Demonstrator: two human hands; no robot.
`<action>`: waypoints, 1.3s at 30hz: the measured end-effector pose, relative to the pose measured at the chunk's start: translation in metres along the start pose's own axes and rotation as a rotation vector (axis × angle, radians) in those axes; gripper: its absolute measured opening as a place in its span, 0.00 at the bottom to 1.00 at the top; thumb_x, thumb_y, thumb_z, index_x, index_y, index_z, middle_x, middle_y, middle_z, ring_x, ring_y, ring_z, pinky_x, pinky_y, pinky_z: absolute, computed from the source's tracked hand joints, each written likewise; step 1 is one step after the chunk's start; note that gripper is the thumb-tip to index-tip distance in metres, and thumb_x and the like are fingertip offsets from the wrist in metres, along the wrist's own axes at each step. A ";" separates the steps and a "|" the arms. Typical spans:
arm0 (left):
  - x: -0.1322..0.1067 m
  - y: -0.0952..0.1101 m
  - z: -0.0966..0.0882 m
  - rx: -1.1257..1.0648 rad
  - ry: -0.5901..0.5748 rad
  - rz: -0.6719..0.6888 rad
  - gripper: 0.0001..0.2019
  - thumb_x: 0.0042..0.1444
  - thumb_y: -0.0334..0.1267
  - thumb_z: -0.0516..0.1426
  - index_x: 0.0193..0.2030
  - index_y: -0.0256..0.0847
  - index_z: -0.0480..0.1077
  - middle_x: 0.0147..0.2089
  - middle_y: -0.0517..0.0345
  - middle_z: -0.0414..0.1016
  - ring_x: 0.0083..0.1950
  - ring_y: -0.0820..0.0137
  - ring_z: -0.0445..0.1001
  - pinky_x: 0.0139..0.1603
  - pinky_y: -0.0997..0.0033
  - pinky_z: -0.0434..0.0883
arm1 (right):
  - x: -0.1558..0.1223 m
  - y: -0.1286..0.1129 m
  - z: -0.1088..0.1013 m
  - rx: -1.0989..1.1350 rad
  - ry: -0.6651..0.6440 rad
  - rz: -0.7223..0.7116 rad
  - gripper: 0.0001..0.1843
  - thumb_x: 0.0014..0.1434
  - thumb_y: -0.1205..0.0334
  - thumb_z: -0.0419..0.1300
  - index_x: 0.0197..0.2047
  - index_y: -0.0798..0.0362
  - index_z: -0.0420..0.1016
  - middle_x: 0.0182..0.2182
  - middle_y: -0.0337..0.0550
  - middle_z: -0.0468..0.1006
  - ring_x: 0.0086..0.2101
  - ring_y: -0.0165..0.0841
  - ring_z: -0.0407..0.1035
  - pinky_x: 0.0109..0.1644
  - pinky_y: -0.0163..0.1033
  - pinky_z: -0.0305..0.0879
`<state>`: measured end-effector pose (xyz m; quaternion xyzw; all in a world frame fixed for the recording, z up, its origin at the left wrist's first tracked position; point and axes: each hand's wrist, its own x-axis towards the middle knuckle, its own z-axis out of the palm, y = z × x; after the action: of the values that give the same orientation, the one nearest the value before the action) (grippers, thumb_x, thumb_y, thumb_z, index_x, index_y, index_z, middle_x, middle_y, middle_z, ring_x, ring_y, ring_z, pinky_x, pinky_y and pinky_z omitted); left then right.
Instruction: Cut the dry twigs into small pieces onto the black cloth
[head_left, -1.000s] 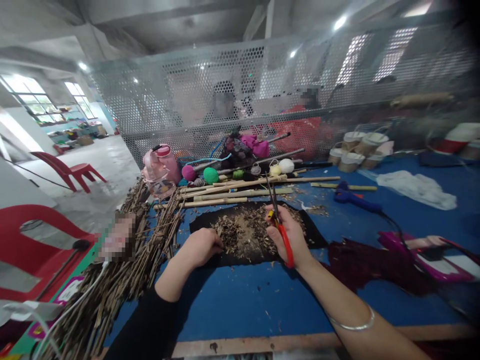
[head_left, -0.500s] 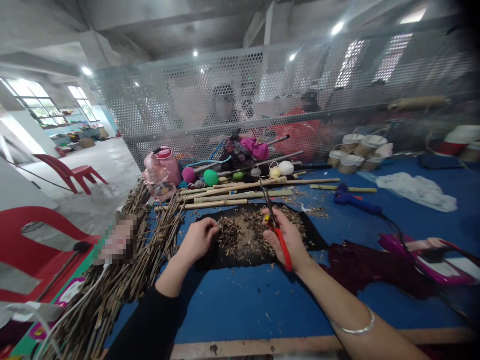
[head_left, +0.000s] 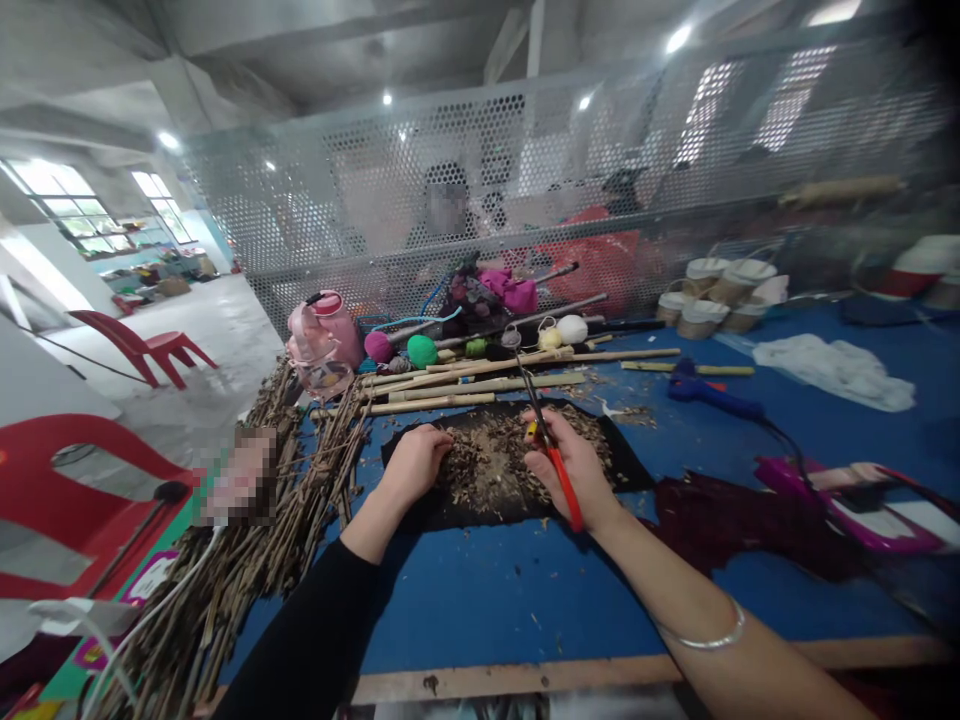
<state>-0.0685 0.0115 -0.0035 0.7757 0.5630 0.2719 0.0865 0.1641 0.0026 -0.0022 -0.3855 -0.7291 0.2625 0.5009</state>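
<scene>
My right hand (head_left: 574, 472) is closed round red-handled scissors (head_left: 546, 445), whose blades point up and away over a heap of chopped twig bits (head_left: 499, 458). The heap lies on a black cloth (head_left: 622, 462) spread on the blue table (head_left: 487, 600). My left hand (head_left: 414, 464) rests on the left side of the cloth with its fingers curled at the edge of the heap; whether they hold anything is hidden.
A thick bundle of dry sticks (head_left: 247, 540) lies at the left. Bamboo rods (head_left: 465, 385), yarn balls (head_left: 422, 350) and a pink bottle (head_left: 324, 335) sit behind the cloth. A blue glue gun (head_left: 709, 395), maroon cloth (head_left: 742, 525) and pink case (head_left: 862, 500) are right. Other people sit behind a perforated screen (head_left: 525, 190).
My left hand has slid forward along the cloth's left side toward the heap. My right hand with the scissors shifted slightly left and farther away.
</scene>
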 end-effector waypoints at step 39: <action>0.001 0.023 0.005 0.001 -0.155 -0.038 0.19 0.55 0.39 0.53 0.54 0.44 0.67 0.54 0.54 0.71 0.56 0.64 0.67 0.59 0.63 0.61 | 0.002 -0.003 0.000 -0.059 0.014 -0.012 0.25 0.53 0.48 0.59 0.50 0.53 0.64 0.32 0.42 0.71 0.29 0.31 0.67 0.35 0.36 0.66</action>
<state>-0.0467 0.0050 0.0026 0.7836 0.5693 0.2093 0.1345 0.1632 0.0027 0.0014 -0.3975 -0.7352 0.2350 0.4962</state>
